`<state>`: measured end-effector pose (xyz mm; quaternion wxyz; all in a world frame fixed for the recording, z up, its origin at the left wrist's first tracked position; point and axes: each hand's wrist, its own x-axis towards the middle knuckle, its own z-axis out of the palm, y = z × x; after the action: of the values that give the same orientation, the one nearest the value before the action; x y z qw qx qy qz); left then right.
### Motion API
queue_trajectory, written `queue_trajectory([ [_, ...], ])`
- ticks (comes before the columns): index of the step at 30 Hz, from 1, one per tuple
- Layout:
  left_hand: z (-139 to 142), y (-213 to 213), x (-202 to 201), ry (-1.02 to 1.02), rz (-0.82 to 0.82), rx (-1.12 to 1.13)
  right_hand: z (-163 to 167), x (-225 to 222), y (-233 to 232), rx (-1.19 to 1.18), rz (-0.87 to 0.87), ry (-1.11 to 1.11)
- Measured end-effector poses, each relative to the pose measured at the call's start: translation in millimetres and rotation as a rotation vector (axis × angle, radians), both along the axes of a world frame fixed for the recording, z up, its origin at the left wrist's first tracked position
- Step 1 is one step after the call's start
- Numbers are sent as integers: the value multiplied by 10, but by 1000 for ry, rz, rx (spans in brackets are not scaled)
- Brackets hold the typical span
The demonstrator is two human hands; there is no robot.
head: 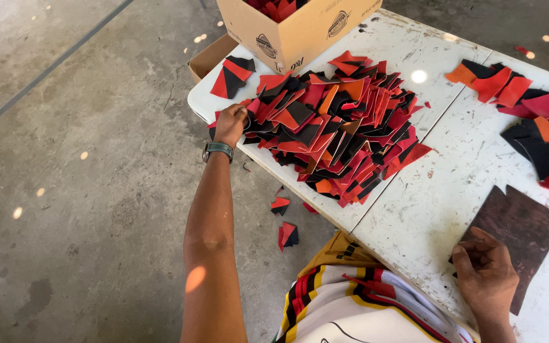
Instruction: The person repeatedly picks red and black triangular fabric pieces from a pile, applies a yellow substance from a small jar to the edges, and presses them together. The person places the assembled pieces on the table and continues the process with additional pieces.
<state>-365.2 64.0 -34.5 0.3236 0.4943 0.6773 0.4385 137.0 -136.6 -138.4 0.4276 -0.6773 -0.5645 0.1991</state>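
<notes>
1. The left hand [230, 124], with a dark wristwatch [217, 150] on its wrist, reaches out to the near-left edge of a big heap of red, orange and black cut leather-like pieces [335, 130]; its fingers curl into the pieces there, gripping a few at the heap's rim.
2. The heap lies on a scuffed white table [427, 209], spread across its left panel, just in front of an open brown cardboard box [297, 28] that holds more red pieces.
3. The right hand [485, 273] rests at the table's near edge, fingers bent down onto the lower corner of a flat dark brown sheet of leather [519, 232], pressing on it rather than lifting it.
4. A smaller pile of red, orange and black scraps [532, 111] sits at the far right of the table, well apart from the heap.
5. A few red-and-black offcuts [285, 222] lie on the grey concrete floor [84, 190] under the table's edge.
</notes>
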Motion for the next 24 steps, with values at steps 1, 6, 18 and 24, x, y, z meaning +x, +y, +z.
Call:
queue_trajectory([
  [1, -13, -2, -15, -95, 17, 28, 15, 6, -15, -6, -2, -23],
  [6, -92, 16, -46, -481, 83, 119, 89, -7, -42, 13, 6, -49],
  [18, 174, -78, 86, 270, -142, -24, 126, -38, -58, -1, 2, -49],
  [24, 69, -11, 77, 432, -137, 118, 126, -53, -55, -3, -9, -29],
])
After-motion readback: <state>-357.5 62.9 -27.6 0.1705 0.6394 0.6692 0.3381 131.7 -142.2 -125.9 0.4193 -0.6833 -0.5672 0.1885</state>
